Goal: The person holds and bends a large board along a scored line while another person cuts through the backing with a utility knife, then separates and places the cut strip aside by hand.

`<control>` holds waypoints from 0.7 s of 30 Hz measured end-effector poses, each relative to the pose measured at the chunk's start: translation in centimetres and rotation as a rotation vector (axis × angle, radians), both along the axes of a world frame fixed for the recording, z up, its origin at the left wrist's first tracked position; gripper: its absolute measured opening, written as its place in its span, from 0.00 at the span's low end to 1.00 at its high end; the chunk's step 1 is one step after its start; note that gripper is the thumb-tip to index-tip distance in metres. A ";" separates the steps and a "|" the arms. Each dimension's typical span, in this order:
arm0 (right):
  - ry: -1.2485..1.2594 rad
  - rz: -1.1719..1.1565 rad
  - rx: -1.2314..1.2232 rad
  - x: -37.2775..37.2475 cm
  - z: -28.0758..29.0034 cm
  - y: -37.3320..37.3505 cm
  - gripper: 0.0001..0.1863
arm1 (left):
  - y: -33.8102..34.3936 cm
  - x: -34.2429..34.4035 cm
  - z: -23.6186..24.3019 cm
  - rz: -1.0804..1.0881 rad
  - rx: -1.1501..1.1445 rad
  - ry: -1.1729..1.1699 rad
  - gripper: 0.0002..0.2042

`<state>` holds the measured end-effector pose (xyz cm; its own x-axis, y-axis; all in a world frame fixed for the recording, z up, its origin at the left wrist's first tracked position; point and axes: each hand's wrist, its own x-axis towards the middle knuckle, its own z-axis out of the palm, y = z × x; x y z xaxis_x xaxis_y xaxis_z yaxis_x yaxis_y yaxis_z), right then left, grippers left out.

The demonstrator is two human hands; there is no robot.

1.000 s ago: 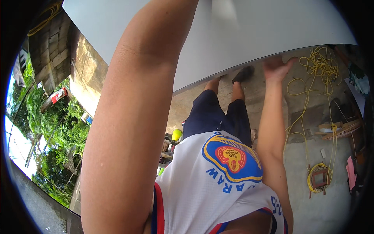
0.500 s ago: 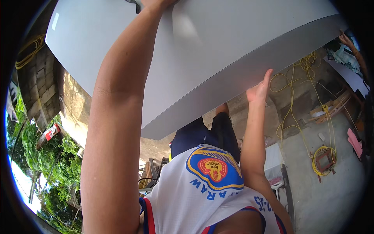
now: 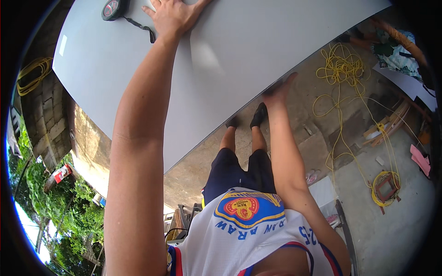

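A large grey panel (image 3: 239,50) with a smooth, slightly glossy face spans the upper part of the view. My left hand (image 3: 172,17) lies flat on it with the fingers spread and holds nothing. Just left of that hand, a round black and red tape measure (image 3: 113,9) with a black wrist strap rests on the panel. My right hand (image 3: 278,94) is at the panel's near edge, thumb stretched out along it. Its other fingers are hidden at the edge, where it appears to hold the panel from below.
At the upper right a co-worker's arm (image 3: 398,36) and patterned clothing show by the panel's far end. A tangle of yellow cord (image 3: 340,62) lies on the concrete floor, with a yellow coil on a frame (image 3: 386,188) nearer. Block wall (image 3: 46,106) and greenery are at left.
The panel has tipped, so its near side face, broad before, is now almost out of sight. The tape measure and my left hand have come into view. My right hand has shifted left with the edge.
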<state>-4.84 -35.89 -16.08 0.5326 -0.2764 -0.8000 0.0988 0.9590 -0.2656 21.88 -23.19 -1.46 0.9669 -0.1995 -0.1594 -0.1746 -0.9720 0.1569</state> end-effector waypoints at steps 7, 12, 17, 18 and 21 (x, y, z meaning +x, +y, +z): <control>-0.196 0.373 -0.736 -0.7 -11.0 -5.9 0.45 | -6.4 -0.9 -0.8 -0.078 -0.135 0.037 0.53; 0.316 -0.008 -0.145 -4.5 3.2 -1.7 0.41 | -1.6 -0.3 1.1 0.025 -0.037 0.054 0.52; 0.321 0.150 -0.437 -8.8 15.2 -2.3 0.34 | -0.4 1.7 -5.2 -0.150 -0.116 -0.342 0.55; 0.326 0.144 -0.437 -8.5 14.9 -2.1 0.34 | -0.4 1.4 -5.6 -0.157 -0.118 -0.338 0.55; 0.413 -0.053 -0.258 -4.8 10.9 -1.8 0.35 | 0.3 1.8 -5.6 -0.147 -0.067 -0.343 0.56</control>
<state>-9.67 -37.71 -5.23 0.1648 -0.5118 -0.8432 -0.0178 0.8532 -0.5213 23.67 -22.86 -7.04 0.9220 -0.3389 0.1873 -0.3649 -0.9222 0.1278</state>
